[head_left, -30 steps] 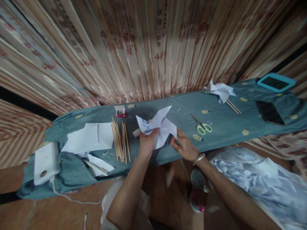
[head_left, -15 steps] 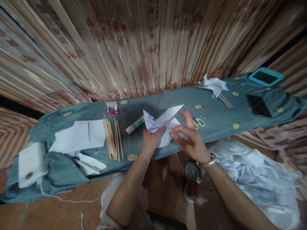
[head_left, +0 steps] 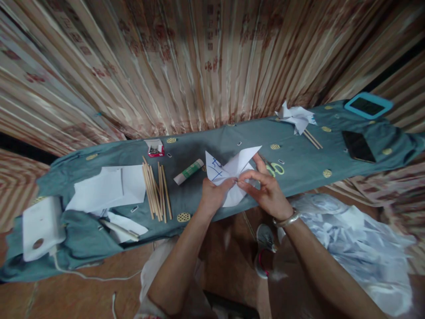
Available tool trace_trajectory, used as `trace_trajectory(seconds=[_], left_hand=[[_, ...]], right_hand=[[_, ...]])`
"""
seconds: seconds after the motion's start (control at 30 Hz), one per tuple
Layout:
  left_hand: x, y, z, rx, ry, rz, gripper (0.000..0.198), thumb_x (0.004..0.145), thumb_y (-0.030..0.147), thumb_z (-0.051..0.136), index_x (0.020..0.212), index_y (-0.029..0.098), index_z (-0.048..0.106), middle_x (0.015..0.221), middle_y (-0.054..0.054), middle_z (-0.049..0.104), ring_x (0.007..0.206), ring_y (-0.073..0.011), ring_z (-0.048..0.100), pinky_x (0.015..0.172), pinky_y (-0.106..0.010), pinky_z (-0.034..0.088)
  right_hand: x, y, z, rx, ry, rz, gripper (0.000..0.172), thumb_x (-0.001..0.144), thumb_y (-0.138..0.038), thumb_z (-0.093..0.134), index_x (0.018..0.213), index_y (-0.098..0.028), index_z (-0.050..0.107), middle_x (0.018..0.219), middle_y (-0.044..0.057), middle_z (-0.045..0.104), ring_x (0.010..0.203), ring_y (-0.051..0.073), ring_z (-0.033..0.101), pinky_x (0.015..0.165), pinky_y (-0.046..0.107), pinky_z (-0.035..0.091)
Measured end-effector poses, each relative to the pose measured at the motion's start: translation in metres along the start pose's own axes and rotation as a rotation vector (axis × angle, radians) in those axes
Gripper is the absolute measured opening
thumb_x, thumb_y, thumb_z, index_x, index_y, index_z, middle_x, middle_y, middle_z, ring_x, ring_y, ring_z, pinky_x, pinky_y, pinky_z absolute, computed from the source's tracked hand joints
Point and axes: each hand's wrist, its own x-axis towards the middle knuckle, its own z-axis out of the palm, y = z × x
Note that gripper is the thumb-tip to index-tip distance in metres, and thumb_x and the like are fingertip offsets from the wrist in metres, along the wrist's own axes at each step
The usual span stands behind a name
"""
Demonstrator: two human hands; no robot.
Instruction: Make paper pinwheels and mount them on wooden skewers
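Note:
A white paper pinwheel [head_left: 239,160] with blue handwriting on one blade is held above the cloth-covered table. My left hand [head_left: 214,195] grips its lower left side, the thumb pressed near the centre. Closed in a pinch, my right hand [head_left: 265,190] meets the left thumb at the pinwheel's middle. Between its thumb and index finger is a small, thin pin, mostly hidden by the fingertips. Left of the pinwheel lies a green and white glue stick [head_left: 188,172]. Green-handled scissors [head_left: 276,169] lie just beyond my right hand.
Wooden sticks [head_left: 154,192], paper sheets [head_left: 99,190], a pen [head_left: 121,229] and a small red box [head_left: 156,149] of metal pieces lie left. Finished pinwheels [head_left: 296,117], a phone [head_left: 358,146] and a blue-framed device [head_left: 368,106] are right. A bag of paper scraps [head_left: 358,248] stands below.
My right hand has brought the pin to the pinwheel's centre, against the left thumb. Both hands and the pinwheel have shifted slightly right, uncovering more of the glue stick.

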Motion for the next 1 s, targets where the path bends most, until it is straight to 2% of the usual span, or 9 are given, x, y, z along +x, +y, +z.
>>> trace_trajectory(seconds=[0.13,0.27,0.4,0.53,0.8,1.0], left_hand=[[0.0007,-0.0001,-0.0011,-0.003,-0.028,-0.006,0.025,0.057,0.027,0.078,0.077,0.014,0.071,0.077,-0.004,0.073,0.071,-0.0175,0.066,0.070,-0.030,0.053],[0.0019,-0.0015,-0.0021,-0.020,-0.052,0.004,0.026,0.056,0.026,0.079,0.078,0.014,0.070,0.076,-0.003,0.072,0.068,-0.0154,0.064,0.068,-0.028,0.052],[0.0034,-0.0039,-0.0035,-0.005,-0.069,0.010,0.026,0.055,0.027,0.079,0.076,0.014,0.070,0.075,-0.003,0.072,0.067,-0.0155,0.063,0.068,-0.029,0.052],[0.0052,-0.0064,-0.0057,0.037,-0.078,0.016,0.027,0.055,0.029,0.080,0.075,0.014,0.070,0.075,-0.003,0.072,0.067,-0.0159,0.063,0.067,-0.029,0.051],[0.0048,-0.0021,-0.0073,0.059,-0.095,-0.005,0.027,0.055,0.029,0.080,0.074,0.014,0.070,0.074,-0.003,0.072,0.068,-0.0162,0.064,0.068,-0.030,0.052],[0.0036,-0.0002,-0.0069,0.070,-0.114,-0.003,0.029,0.056,0.028,0.080,0.079,0.014,0.072,0.080,-0.005,0.074,0.073,-0.0182,0.066,0.072,-0.032,0.053]], right_hand=[[0.0014,-0.0020,-0.0014,0.043,-0.014,0.018,0.008,0.080,-0.032,0.068,0.075,-0.026,0.067,0.147,-0.003,0.041,0.146,0.026,0.017,0.120,0.048,0.012],[0.0018,-0.0027,-0.0036,0.051,-0.043,0.035,0.009,0.081,-0.032,0.066,0.075,-0.025,0.066,0.147,-0.002,0.041,0.147,0.026,0.016,0.119,0.048,0.014],[0.0020,-0.0021,-0.0057,0.068,-0.066,0.055,0.013,0.081,-0.035,0.066,0.074,-0.024,0.066,0.146,-0.001,0.042,0.144,0.026,0.025,0.117,0.045,0.020],[0.0014,0.0004,-0.0063,0.094,-0.070,0.074,0.015,0.080,-0.038,0.067,0.074,-0.024,0.066,0.135,0.002,0.053,0.140,0.026,0.032,0.114,0.044,0.025],[-0.0003,0.0014,-0.0063,0.085,-0.084,0.070,0.014,0.082,-0.037,0.064,0.077,-0.024,0.065,0.121,0.004,0.062,0.137,0.024,0.035,0.115,0.042,0.023],[-0.0007,0.0009,-0.0043,0.089,-0.049,0.098,0.014,0.081,-0.037,0.065,0.074,-0.025,0.065,0.118,0.003,0.065,0.136,0.024,0.038,0.115,0.043,0.024]])
